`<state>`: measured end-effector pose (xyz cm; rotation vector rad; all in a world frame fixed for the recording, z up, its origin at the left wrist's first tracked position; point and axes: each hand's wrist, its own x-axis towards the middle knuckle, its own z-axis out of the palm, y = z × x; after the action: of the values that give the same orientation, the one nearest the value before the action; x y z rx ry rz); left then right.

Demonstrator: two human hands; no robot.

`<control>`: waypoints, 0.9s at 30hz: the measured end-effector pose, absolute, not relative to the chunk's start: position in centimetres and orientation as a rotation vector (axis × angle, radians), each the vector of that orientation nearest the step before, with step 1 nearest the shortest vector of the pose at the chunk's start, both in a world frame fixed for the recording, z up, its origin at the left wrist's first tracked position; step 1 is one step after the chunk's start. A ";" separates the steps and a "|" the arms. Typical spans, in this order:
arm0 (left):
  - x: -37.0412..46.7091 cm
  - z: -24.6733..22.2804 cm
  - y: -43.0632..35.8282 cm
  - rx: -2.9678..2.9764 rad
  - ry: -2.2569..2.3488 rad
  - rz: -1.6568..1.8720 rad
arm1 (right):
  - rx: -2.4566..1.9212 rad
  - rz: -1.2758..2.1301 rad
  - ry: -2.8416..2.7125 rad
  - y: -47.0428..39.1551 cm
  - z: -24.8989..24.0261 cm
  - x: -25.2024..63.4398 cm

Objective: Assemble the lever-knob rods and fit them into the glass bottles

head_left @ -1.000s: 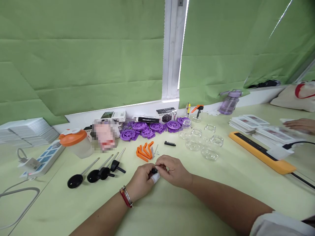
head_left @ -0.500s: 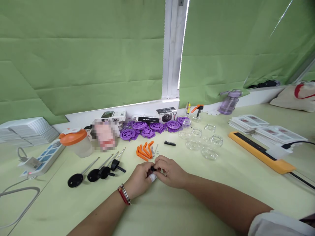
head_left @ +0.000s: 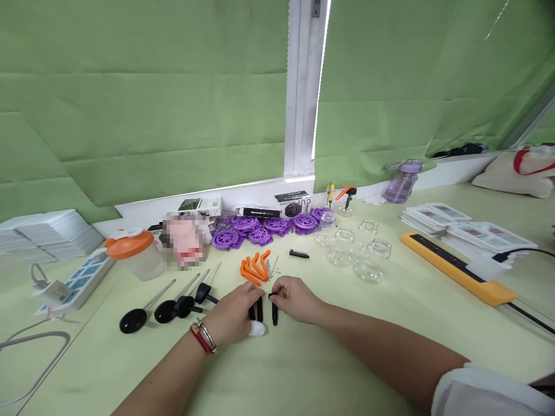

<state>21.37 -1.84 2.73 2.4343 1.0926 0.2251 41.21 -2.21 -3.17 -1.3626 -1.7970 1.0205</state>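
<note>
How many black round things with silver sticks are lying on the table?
4. All are on the left hand's left side: a leftmost one, a second one, a third one, and a rightmost one.

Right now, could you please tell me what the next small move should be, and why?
I would probably have the right hand ease its black piece in beside the two black pieces at the left hand: its fingers hold that piece by the far end, it looks similar, and only a narrow gap separates them.
</note>
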 end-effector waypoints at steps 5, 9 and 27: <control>21.7 2.3 -2.0 2.467 1.121 0.155 | -1.325 0.890 -1.888 -1.9 -2.7 40.3; 21.6 2.4 -1.9 2.463 1.154 0.151 | -1.298 0.829 -1.928 -1.6 -2.1 39.5; 21.7 3.3 -2.6 2.439 1.225 0.072 | -1.579 0.309 -1.826 4.6 -1.4 48.3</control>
<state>21.71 -2.58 3.34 2.4387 1.2250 0.0724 48.34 4.59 -1.36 -1.5788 -1.8264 0.3094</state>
